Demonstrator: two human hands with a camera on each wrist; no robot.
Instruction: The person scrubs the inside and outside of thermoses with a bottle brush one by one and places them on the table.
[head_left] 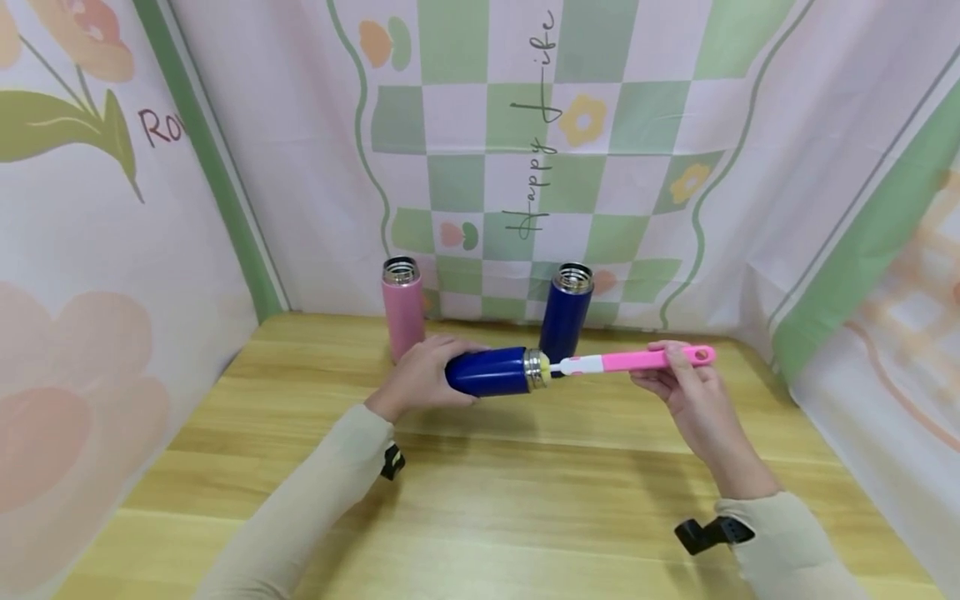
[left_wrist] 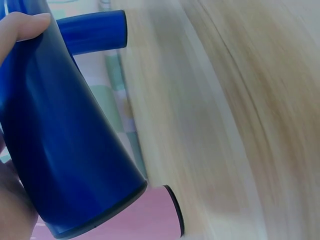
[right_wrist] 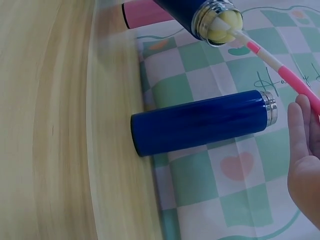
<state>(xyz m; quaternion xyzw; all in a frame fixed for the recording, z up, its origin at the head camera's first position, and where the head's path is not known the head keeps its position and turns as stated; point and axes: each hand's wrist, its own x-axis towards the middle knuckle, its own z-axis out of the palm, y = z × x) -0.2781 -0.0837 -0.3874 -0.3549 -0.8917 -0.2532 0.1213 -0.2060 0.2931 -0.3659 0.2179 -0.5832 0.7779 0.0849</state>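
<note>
My left hand (head_left: 427,373) grips a blue vacuum flask (head_left: 491,372) by its base end. The flask lies on its side in the air, its open steel mouth facing right. In my right hand (head_left: 693,400) is the pink handle of a bottle brush (head_left: 637,360), pinched near its holed end. The brush's yellow sponge head (right_wrist: 230,25) sits in the flask mouth, part of it showing at the rim. In the left wrist view the thumb (left_wrist: 32,26) presses along the side of the held blue flask (left_wrist: 65,130).
A lidless pink flask (head_left: 403,308) stands at the back of the wooden table (head_left: 510,500), behind my left hand. A second blue flask (head_left: 567,312), also lidless, stands behind the brush. Patterned cloth (head_left: 525,125) hangs along the table's back edge.
</note>
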